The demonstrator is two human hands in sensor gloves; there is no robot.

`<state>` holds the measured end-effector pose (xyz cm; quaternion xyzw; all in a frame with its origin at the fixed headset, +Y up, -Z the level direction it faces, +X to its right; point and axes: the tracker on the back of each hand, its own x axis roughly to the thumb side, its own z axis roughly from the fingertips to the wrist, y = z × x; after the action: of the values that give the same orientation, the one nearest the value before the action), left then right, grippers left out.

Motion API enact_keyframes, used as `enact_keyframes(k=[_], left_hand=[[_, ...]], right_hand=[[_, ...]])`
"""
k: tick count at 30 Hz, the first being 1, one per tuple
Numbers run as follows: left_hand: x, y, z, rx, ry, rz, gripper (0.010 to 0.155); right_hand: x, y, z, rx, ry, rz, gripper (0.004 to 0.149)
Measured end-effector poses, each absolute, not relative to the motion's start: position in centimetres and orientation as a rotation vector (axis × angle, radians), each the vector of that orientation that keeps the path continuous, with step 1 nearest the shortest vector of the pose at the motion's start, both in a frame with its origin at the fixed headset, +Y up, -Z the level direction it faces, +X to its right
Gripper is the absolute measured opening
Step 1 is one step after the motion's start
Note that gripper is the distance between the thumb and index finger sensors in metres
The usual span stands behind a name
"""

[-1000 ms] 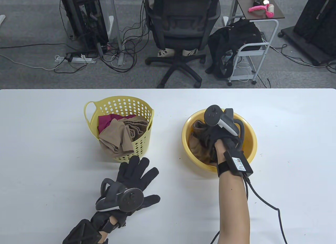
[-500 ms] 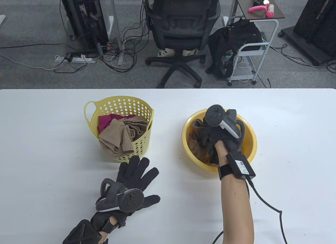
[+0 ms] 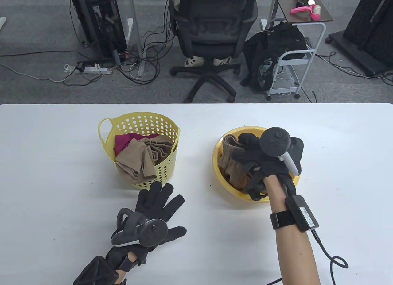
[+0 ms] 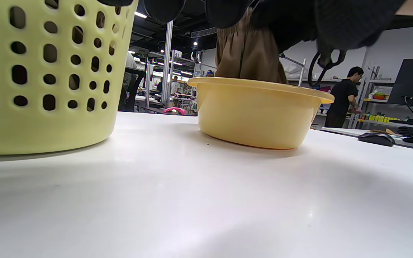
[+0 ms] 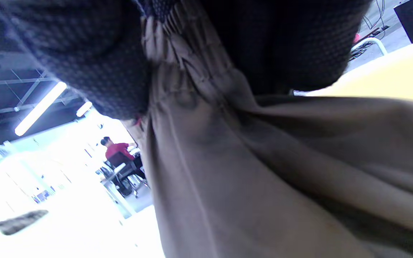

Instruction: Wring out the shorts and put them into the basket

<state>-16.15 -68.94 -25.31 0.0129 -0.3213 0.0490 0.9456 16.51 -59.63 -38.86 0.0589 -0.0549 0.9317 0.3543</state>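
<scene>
Even bright table view; right wrist view blurred, background glare-washed.

right hand (image 3: 261,162) grips brown shorts (image 3: 233,165) over yellow basin (image 3: 288,174) | left hand (image 3: 156,205) flat on table (image 3: 46,174)

Beyond the white table (image 3: 55,150) lies grey carpet (image 3: 36,27) strewn with cables and a power strip (image 3: 89,69). A black office chair (image 3: 212,36) stands centred, a computer tower (image 3: 101,21) to its left, a white trolley (image 3: 294,58) with a black bag (image 3: 270,51) to its right
</scene>
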Motion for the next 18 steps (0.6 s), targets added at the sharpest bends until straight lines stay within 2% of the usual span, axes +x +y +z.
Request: enact_keyframes(k=[8, 18], left_hand=[[-16.2, -68.9, -25.4, 0.024, -0.647, 0.105, 0.088], [-16.3, -68.9, -25.4, 0.026, -0.642, 0.109, 0.088]], right_hand=[[18.2, -57.3, -36.6, 0.127, -0.209, 2.188, 0.066], [19.0, -55.8, -35.1, 0.131, -0.212, 2.002, 0.066]])
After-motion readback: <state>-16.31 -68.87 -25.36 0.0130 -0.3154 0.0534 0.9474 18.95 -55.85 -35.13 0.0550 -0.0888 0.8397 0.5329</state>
